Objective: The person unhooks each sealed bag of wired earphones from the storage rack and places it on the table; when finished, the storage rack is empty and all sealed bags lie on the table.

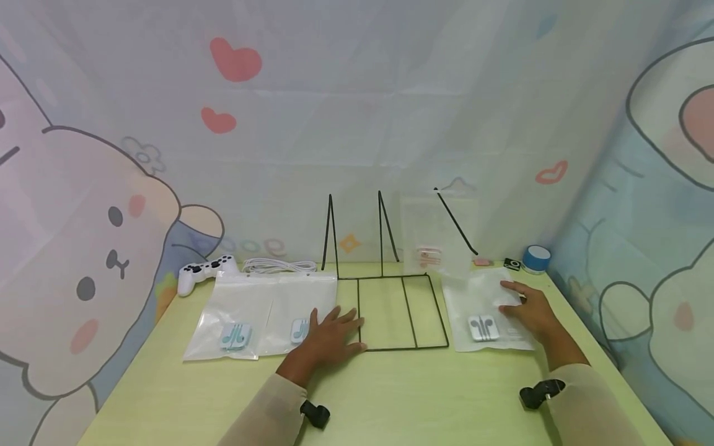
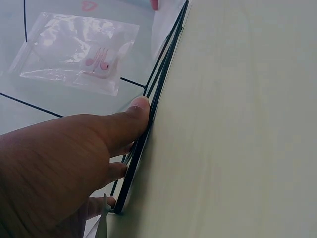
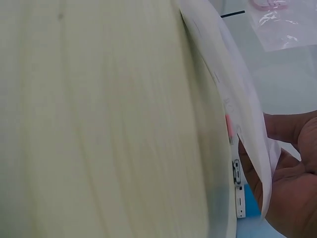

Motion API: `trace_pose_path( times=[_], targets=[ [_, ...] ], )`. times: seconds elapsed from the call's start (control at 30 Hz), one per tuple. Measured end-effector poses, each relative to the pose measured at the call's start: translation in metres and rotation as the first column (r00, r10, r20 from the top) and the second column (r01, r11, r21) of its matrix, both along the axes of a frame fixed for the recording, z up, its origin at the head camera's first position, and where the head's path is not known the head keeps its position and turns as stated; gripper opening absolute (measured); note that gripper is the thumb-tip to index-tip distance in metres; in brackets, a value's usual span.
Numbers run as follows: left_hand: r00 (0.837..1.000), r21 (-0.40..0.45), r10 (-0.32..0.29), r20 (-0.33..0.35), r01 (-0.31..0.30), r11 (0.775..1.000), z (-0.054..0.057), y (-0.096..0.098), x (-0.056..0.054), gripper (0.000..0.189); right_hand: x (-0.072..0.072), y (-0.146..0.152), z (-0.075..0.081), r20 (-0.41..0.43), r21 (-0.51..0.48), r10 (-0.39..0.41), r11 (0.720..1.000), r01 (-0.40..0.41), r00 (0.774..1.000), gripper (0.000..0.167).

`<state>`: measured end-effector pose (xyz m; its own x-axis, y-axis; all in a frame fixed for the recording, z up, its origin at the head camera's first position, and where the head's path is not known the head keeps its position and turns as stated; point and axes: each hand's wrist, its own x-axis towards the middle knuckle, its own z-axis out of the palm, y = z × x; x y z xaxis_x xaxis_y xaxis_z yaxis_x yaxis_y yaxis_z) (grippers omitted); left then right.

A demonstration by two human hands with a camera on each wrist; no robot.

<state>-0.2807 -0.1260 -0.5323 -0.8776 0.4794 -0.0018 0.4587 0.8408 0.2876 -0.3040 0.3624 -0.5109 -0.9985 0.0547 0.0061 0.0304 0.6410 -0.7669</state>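
My left hand (image 1: 329,337) rests with spread fingers on the left side of a black wire rack (image 1: 404,350). In the left wrist view its thumb (image 2: 133,116) lies against the rack's dark front rod. A zip bag (image 1: 468,294) holding grey earphones (image 1: 483,328) lies right of the rack, and my right hand (image 1: 532,310) grips its right edge between thumb and fingers. The right wrist view shows that bag (image 3: 237,84) edge-on, raised at the gripped side. On the rack's right prong hangs another zip bag (image 1: 409,223) with pink earphones (image 1: 428,257).
Left of the rack, two overlapping zip bags (image 1: 240,303) hold blue earphones (image 1: 235,336). Behind them are a white game controller (image 1: 206,271) and a coiled white cable (image 1: 279,266). A blue round speaker (image 1: 537,259), a small black player (image 1: 512,264) and a pink stick (image 1: 481,262) sit at back right.
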Motion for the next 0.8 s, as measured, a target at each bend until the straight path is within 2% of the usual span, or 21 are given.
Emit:
trace_pose_path(
  times=[0.2,0.47,0.8],
  targets=[
    [1.0,0.001,0.003,0.001,-0.003,1.0,-0.0016,-0.0007,0.0,0.063,-0.0043,-0.0016,-0.0039,0.059,-0.02,-0.027,0.999,0.028,0.998,0.073],
    [1.0,0.007,0.002,0.01,-0.002,1.0,-0.0008,-0.0009,-0.001,0.064,-0.0062,-0.002,-0.0073,0.089,-0.058,-0.008,0.998,0.014,0.996,0.078],
    [1.0,0.013,0.002,0.009,-0.002,1.0,-0.0004,-0.0005,0.0008,0.063,-0.0003,-0.0049,-0.0062,0.113,-0.128,0.002,0.992,0.012,0.994,0.085]
  ],
)
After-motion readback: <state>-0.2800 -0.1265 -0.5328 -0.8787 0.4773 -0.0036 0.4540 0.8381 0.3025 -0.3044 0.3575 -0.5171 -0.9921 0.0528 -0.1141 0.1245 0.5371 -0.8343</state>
